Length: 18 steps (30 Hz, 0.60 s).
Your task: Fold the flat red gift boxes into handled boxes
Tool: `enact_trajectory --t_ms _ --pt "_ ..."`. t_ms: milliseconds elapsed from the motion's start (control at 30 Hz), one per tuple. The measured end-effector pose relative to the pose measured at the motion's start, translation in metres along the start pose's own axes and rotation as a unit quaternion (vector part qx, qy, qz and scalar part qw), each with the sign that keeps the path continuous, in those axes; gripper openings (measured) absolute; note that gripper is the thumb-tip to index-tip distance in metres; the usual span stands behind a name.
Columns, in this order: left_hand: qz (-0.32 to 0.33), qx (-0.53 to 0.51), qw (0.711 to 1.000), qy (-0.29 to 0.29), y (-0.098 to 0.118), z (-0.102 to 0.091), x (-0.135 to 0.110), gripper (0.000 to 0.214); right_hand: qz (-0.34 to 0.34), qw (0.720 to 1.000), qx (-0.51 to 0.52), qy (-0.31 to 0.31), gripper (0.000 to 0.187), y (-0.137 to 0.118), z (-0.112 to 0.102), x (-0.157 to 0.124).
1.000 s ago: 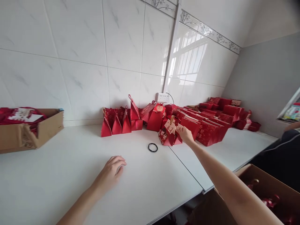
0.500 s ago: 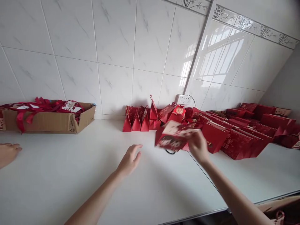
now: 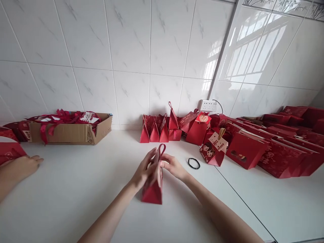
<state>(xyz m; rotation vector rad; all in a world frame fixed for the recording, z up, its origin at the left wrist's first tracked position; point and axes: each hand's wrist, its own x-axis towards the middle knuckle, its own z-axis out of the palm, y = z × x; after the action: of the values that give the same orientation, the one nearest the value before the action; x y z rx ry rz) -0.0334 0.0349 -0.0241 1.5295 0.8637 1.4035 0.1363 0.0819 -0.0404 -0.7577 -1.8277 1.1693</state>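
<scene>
A small red gift box with a looped handle stands on the white table in front of me. My left hand grips its left side near the top, fingers closed against it. From the right, my right hand pinches the box just below the handle. A black hair tie lies just right of my right hand. Beyond it stands another red box with a cartoon couple and a tag.
A row of small red boxes lines the tiled wall, with larger red boxes stacked to the right. A cardboard carton of red ribbons sits at back left. Another person's hand rests on the table at far left beside red boxes.
My right hand brought a red box from the pile on the right to the middle of the table. My left hand rose off the table and took hold of it. The view swung left.
</scene>
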Motion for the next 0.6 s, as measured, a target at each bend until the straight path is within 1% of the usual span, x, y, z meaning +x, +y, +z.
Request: enact_trajectory --t_ms 67,100,200,233,300,333,367,467,533,600 --pt "0.006 0.021 0.999 -0.036 0.003 0.001 0.000 0.061 0.006 0.999 0.000 0.031 0.043 0.006 0.003 -0.003" --pt "0.005 0.036 0.999 -0.033 0.003 0.001 0.000 0.056 0.008 0.999 -0.002 0.044 0.041 0.006 0.003 -0.006" --pt "0.000 0.101 0.994 0.043 0.005 0.005 -0.001 0.040 0.013 0.995 0.017 0.099 0.035 -0.002 -0.002 -0.016" --pt "0.006 0.124 0.990 0.067 0.005 0.007 -0.002 0.036 0.017 0.991 0.036 0.124 0.040 -0.007 -0.004 -0.019" --pt "0.029 0.162 0.983 0.085 0.004 0.011 -0.004 0.030 0.013 0.983 0.077 0.164 0.054 -0.020 -0.008 -0.023" --pt "0.042 0.177 0.980 0.086 0.005 0.013 -0.006 0.027 -0.002 0.981 0.084 0.173 0.056 -0.027 -0.009 -0.025" --pt "0.054 0.190 0.977 0.085 0.005 0.014 -0.008 0.026 -0.026 0.981 0.078 0.174 0.056 -0.033 -0.009 -0.027" --pt "0.099 0.224 0.967 0.067 0.008 0.017 -0.012 0.021 -0.091 0.981 0.029 0.171 0.042 -0.047 -0.004 -0.033" --pt "0.135 0.226 0.963 0.054 0.011 0.018 -0.014 0.018 -0.103 0.979 0.006 0.175 0.036 -0.051 0.001 -0.036" --pt "0.167 0.211 0.961 0.068 0.014 0.019 -0.014 0.014 -0.112 0.978 -0.015 0.176 0.033 -0.052 0.005 -0.037"
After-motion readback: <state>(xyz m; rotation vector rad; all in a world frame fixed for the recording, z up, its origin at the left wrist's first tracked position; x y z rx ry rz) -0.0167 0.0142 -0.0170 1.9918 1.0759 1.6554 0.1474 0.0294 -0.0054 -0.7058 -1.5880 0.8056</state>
